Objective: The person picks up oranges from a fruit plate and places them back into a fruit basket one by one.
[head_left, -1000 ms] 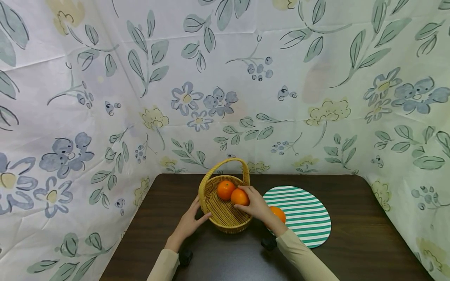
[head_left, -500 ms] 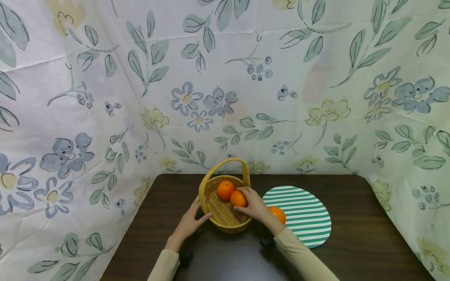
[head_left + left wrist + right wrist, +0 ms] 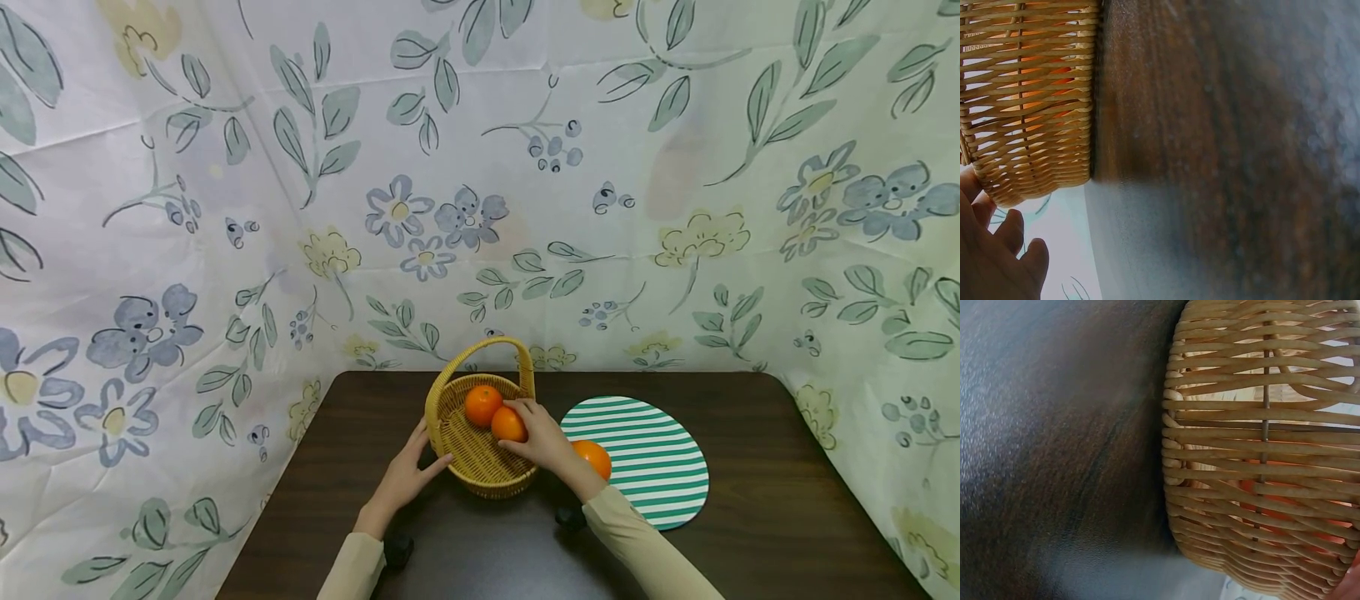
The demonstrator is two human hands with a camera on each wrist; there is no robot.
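Note:
A yellow wicker basket (image 3: 480, 468) with a tall hoop handle stands on the dark table. Inside it, my right hand (image 3: 547, 442) holds an orange (image 3: 508, 424) between thumb and fingers. A second orange (image 3: 483, 406) lies against it, farther back in the basket. On the basket's left side rests my left hand (image 3: 402, 477), its fingers extended along the wall and the thumb near the rim. The left wrist view shows those fingers (image 3: 1010, 234) spread beside the weave. Through the wicker (image 3: 1260, 444) in the right wrist view, orange colour shows.
Right of the basket lies a round green-and-white striped mat (image 3: 652, 458). A third orange (image 3: 594, 457) sits at its left edge, partly hidden behind my right wrist. Floral cloth (image 3: 525, 208) hangs behind and at both sides of the wood-grain table (image 3: 765, 467).
My right hand and the orange it holds have shifted slightly left inside the basket, then stayed there. My left hand and the basket look unchanged.

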